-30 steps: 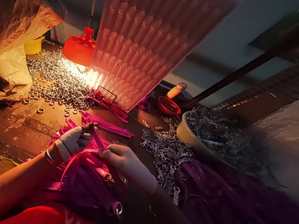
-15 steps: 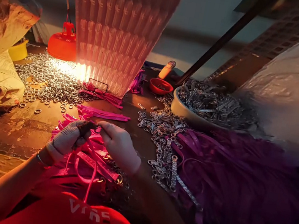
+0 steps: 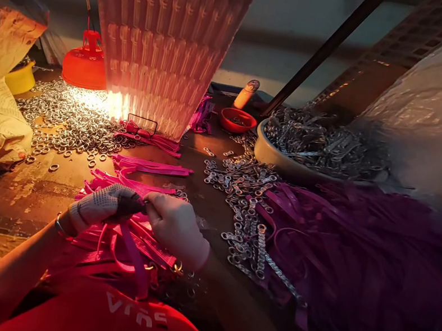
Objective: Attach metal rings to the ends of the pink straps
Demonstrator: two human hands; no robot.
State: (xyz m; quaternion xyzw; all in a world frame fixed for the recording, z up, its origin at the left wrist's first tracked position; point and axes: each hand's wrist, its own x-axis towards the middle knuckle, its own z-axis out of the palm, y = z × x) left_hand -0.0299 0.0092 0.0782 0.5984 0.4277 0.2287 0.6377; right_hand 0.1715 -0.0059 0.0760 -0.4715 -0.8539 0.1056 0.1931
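My left hand, in a pale dotted glove with dark fingertips, is closed on a pink strap that hangs down in front of my red shirt. My right hand is closed in a pinch and meets the left fingertips; whatever lies between its fingers is too small to name. Under both hands lies a pile of pink straps, some with metal rings at their ends. One brass-coloured ring shows just below my right hand.
A red lamp lights loose metal rings. Beside it hangs a ridged translucent sheet. To the right are metal links, a basin heaped with metal pieces, a red bowl and purple straps.
My hands have dropped slightly, and the left has turned so its back faces up. The hanging strap now shows its broad side. The whole view has shifted a little.
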